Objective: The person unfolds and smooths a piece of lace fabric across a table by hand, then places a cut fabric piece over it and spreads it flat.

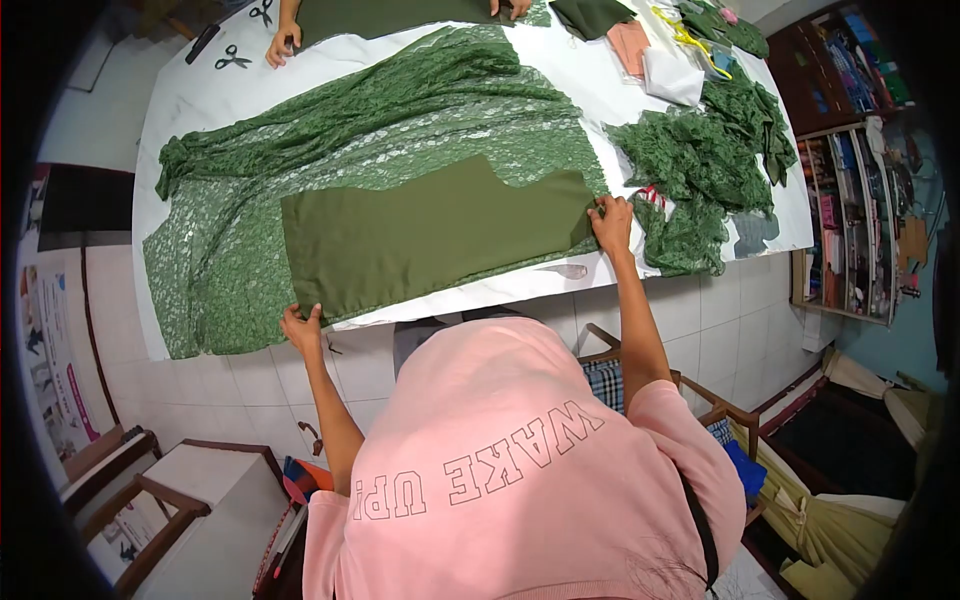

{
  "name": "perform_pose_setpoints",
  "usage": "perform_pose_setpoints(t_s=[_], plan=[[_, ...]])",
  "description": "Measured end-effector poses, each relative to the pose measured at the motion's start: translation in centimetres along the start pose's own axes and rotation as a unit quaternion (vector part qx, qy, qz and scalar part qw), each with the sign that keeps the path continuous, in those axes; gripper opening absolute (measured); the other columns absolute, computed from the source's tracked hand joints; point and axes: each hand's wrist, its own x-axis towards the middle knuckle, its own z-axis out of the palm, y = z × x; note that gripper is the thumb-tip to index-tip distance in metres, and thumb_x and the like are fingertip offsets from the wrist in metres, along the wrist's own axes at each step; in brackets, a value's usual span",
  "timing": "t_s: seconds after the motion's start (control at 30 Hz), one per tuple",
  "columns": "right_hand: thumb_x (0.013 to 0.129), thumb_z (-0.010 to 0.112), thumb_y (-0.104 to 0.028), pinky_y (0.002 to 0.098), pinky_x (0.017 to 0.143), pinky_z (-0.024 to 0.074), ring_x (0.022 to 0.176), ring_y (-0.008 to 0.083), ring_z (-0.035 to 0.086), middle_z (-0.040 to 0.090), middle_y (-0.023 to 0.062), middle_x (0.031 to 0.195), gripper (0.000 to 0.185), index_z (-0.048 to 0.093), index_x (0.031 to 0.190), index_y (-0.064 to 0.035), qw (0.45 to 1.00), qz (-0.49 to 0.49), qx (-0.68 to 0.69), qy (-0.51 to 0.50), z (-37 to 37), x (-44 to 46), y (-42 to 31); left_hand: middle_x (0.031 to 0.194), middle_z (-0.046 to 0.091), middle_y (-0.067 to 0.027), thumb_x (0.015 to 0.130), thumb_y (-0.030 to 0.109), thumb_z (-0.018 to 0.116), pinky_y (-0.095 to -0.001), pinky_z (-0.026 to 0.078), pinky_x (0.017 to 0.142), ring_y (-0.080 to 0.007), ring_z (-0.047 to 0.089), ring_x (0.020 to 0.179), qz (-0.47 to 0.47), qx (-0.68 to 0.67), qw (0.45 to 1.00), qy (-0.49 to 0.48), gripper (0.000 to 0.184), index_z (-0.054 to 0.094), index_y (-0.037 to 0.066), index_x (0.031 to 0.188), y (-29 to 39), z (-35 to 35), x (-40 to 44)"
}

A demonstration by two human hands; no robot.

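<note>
A cut piece of plain olive-green fabric [430,240] lies flat over green lace fabric [215,260] on the white table. My left hand [302,326] pinches the near left corner of the plain piece at the table's front edge. At its right end, my right hand [612,222] has its fingers closed on the edge of the cloth, close to the lace. The far edge of the plain piece is cut in curves. Behind it the lace is bunched into long folds.
Across the table [480,305], another person's hands [284,46] rest by dark green cloth [390,14]. Two pairs of scissors [232,58] lie at the far left. Crumpled green lace [690,150], a yellow tape measure [690,40] and a white packet [672,77] are on the right.
</note>
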Motion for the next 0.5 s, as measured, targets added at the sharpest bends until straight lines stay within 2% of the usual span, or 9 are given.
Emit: perform_pose_setpoints(t_s=[0.1, 0.2, 0.3, 0.5], plan=[[0.068, 0.064, -0.015, 0.0403, 0.078, 0.0377, 0.087, 0.0326, 0.046, 0.051, 0.0174, 0.087, 0.028, 0.057, 0.092, -0.0026, 1.000, 0.003, 0.013, -0.014, -0.1, 0.3, 0.0, 0.079, 0.047, -0.0072, 0.059, 0.017, 0.076, -0.0348, 0.042, 0.068, -0.0203, 0.048, 0.074, 0.015, 0.010, 1.000, -0.008, 0.043, 0.053, 0.005, 0.094, -2.1, 1.4, 1.5], [0.068, 0.065, -0.016, 0.0398, 0.078, 0.0378, 0.086, 0.0325, 0.046, 0.051, 0.0173, 0.087, 0.028, 0.057, 0.091, -0.0029, 0.999, -0.010, 0.047, 0.007, 0.4, 1.0, -0.4, 0.079, 0.047, -0.0067, 0.057, 0.014, 0.077, -0.0318, 0.043, 0.062, -0.0185, 0.049, 0.069, -0.011, -0.070, 0.992, -0.108, 0.044, 0.051, 0.003, 0.092, -5.3, 3.2, 3.7], [0.068, 0.065, -0.019, 0.0397, 0.074, 0.0376, 0.083, 0.0305, 0.046, 0.051, 0.0136, 0.086, 0.029, 0.055, 0.091, -0.0049, 0.995, -0.059, 0.033, 0.073, 1.3, 2.0, -0.9, 0.078, 0.047, -0.0063, 0.057, 0.012, 0.077, -0.0297, 0.043, 0.058, -0.0171, 0.049, 0.067, 0.002, -0.064, 0.995, -0.082, 0.044, 0.050, 0.003, 0.091, -3.6, 2.3, 3.1], [0.070, 0.062, -0.018, 0.0418, 0.078, 0.0363, 0.088, 0.0320, 0.046, 0.051, 0.0154, 0.087, 0.025, 0.056, 0.091, -0.0045, 0.999, -0.036, -0.015, 0.033, 2.1, 4.5, -3.1, 0.076, 0.048, -0.0064, 0.057, 0.012, 0.077, -0.0283, 0.043, 0.057, -0.0160, 0.049, 0.066, 0.012, -0.030, 0.997, -0.069, 0.045, 0.050, 0.003, 0.091, -0.7, 0.2, 2.3]])
